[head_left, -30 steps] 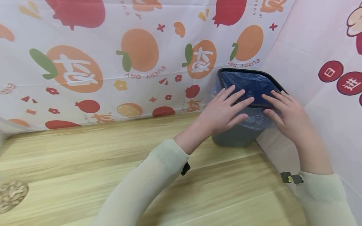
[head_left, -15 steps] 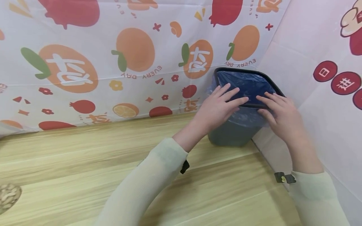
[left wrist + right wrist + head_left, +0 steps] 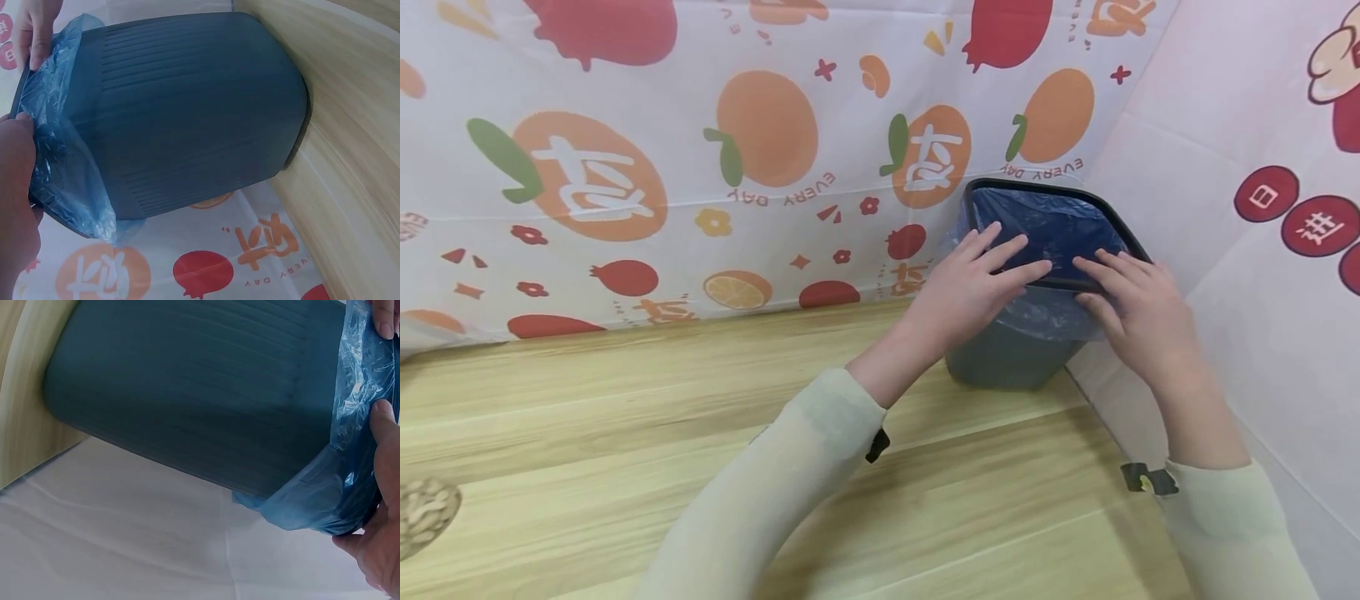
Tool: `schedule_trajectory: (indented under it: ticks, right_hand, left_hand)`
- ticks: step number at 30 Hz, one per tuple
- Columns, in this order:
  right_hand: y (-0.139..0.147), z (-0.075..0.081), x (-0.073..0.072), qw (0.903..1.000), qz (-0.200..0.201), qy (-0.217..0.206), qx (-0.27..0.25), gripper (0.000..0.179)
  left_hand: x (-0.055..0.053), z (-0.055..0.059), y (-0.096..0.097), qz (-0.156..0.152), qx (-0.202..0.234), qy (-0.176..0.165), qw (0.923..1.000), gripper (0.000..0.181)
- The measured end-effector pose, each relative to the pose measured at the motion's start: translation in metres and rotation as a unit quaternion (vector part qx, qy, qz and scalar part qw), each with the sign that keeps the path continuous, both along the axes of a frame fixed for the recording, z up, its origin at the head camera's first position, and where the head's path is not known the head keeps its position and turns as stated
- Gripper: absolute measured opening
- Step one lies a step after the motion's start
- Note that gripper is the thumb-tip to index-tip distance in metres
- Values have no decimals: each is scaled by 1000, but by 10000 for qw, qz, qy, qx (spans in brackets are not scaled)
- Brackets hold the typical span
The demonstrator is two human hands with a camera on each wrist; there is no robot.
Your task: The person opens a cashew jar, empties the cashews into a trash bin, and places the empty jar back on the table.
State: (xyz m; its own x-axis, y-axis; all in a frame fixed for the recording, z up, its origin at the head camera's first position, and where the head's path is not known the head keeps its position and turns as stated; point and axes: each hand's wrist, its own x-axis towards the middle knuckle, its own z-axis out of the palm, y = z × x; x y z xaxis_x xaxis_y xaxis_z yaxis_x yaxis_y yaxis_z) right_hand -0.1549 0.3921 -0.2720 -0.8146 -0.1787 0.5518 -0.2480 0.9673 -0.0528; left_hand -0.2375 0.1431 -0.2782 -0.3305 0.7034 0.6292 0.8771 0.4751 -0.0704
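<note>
A dark grey-blue trash can (image 3: 1011,358) stands upright in the corner where the two wall cloths meet. Over its black rim (image 3: 1033,185) is folded a thin blue plastic trash bag (image 3: 1045,312), its edge hanging loosely outside. My left hand (image 3: 966,292) holds the near left part of the rim, fingers over the opening and thumb hidden in the head view. At the near right, my right hand (image 3: 1142,317) grips the rim, fingers over it and thumb against the bag outside. The wrist views show the can's ribbed side (image 3: 187,112) and the overhanging bag (image 3: 312,494).
A wood-grain tabletop (image 3: 700,467) lies under the can. Behind it hangs a fruit-printed cloth (image 3: 850,150), and a pale cloth wall (image 3: 1217,225) with red round marks rises at the right. A nut picture (image 3: 426,512) shows at the left edge.
The left thumb, spread out a second ago, has tucked in toward the rim out of sight. Both hands stay at the rim, and the can shifts slightly left in the view.
</note>
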Motion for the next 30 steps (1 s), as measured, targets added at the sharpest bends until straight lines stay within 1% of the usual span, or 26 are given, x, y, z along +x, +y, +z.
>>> schedule_trajectory:
  ticks: [8,13,18,26,30]
  right_hand:
    - [-11,-2,-2,9999,97,87,6,50]
    - [-17,-5,-4,9992,255,302,-20,52]
    - [-21,-5,-5,9987,275,427,-33,53]
    - [-28,-4,-6,9975,379,593,32,53]
    - [-33,-4,-8,9975,399,586,70,52]
  left_hand:
    - [2,-2,-13,14,122,159,9998,39]
    - [3,-3,-20,68,201,288,9994,40]
    - [4,-2,-26,69,273,314,9991,40]
    - [6,-1,-34,111,205,316,9992,39]
    - [7,-2,-40,125,253,345,9990,39]
